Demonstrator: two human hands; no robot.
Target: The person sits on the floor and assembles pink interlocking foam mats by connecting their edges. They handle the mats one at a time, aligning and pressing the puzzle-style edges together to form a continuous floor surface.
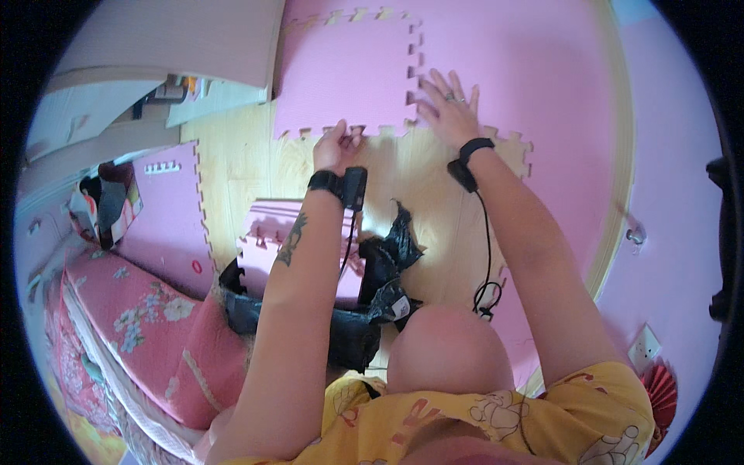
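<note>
A pink foam mat tile (pixel 345 74) with toothed edges lies on the wooden floor ahead of me. My left hand (pixel 339 147) is at its near edge, fingers curled and closed on the teeth there; the fingertips are partly hidden. To the right of the tile spreads a larger pink foam mat (pixel 511 62). My right hand (pixel 451 112) rests on that mat's left border, palm down with its fingers apart. Between the tile and the mat a toothed seam shows, with small floor-coloured gaps along it.
More pink foam tiles (pixel 260 240) stand in an opened black plastic bag (pixel 302 318) below my left forearm. A bed with a pink floral cover (pixel 147 318) is at the left, white furniture (pixel 178 39) at the upper left. A pink wall (pixel 666 194) bounds the right.
</note>
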